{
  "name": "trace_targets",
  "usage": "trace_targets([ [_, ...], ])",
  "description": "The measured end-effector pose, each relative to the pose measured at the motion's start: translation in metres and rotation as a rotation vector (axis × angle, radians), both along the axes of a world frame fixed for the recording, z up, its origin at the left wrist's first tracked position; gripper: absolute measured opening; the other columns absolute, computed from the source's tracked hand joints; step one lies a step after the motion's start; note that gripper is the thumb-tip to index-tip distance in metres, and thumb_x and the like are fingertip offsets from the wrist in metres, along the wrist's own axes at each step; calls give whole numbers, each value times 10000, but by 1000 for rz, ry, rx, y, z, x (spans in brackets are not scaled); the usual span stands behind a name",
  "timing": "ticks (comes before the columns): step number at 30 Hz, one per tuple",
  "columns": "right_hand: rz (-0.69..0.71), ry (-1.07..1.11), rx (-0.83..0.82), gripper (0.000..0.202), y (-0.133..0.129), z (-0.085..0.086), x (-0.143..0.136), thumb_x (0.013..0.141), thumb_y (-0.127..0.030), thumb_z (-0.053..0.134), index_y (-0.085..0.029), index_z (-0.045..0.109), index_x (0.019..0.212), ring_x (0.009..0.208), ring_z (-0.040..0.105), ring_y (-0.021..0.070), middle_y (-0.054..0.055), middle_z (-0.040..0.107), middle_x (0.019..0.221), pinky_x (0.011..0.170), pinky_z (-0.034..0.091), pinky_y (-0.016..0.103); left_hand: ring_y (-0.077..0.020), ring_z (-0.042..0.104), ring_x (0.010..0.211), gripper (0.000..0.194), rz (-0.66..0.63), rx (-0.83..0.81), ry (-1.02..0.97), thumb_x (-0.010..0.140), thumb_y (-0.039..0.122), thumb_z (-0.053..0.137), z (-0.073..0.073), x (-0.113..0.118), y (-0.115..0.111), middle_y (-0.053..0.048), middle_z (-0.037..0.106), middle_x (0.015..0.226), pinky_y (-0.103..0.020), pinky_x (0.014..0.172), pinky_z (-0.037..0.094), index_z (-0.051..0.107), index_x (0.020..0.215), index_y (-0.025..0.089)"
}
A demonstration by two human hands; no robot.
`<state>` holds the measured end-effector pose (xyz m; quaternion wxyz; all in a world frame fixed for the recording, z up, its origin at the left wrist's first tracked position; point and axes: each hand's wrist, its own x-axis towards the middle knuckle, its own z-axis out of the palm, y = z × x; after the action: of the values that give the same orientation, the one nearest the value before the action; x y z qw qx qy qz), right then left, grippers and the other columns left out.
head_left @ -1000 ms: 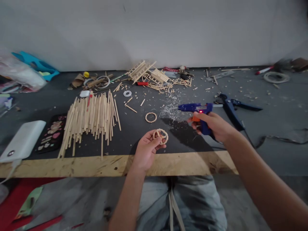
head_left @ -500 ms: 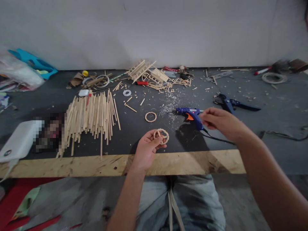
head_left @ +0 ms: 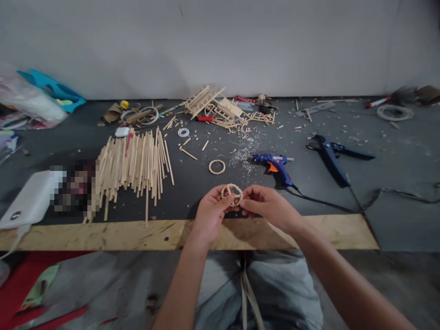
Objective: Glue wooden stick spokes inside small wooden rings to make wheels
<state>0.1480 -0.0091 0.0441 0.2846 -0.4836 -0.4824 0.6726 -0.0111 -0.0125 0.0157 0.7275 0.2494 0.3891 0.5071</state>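
Between thumb and fingers, my left hand (head_left: 213,208) holds a small wooden wheel (head_left: 235,186), a ring of short stick pieces with spokes across it. My right hand (head_left: 266,204) is closed at the right side of the wheel, its fingertips pinching at the rim; anything smaller in them is hidden. Just beyond the hands, a second wooden ring (head_left: 217,167) without spokes lies flat on the dark table. A blue glue gun (head_left: 277,166) with an orange trigger rests on its side to the right of that ring, its small red light showing.
A pile of thin wooden sticks (head_left: 137,160) covers the left of the table, beside a white power bank (head_left: 29,197). Blue cutters (head_left: 332,158) lie at right, near the glue gun's cord (head_left: 319,202). Small stick-built models (head_left: 213,103) stand at the back among offcuts.
My right hand has moved left and nearer, from beside the glue gun's handle to the wheel's rim. My left hand still holds the wheel in about the same place.
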Motion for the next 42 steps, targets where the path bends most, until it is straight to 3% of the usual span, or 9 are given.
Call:
trace_targets([
  [8,-91,-80,99,79,-4,-12,-4,750,-255,573,-189,537,775,613,545,109,-15,594,691,590,450,245,-98,607,601,215,10,-3,26,658,158,736,4,3,0,-2,662,710,-219,571,520,665,860,145],
  [42,-154,-130,123,29,-3,-14,-11,712,-204,550,-204,532,734,607,550,124,-27,577,656,569,430,241,-89,594,576,229,158,-4,173,650,182,723,-6,12,-2,7,658,692,-212,564,504,664,866,137],
])
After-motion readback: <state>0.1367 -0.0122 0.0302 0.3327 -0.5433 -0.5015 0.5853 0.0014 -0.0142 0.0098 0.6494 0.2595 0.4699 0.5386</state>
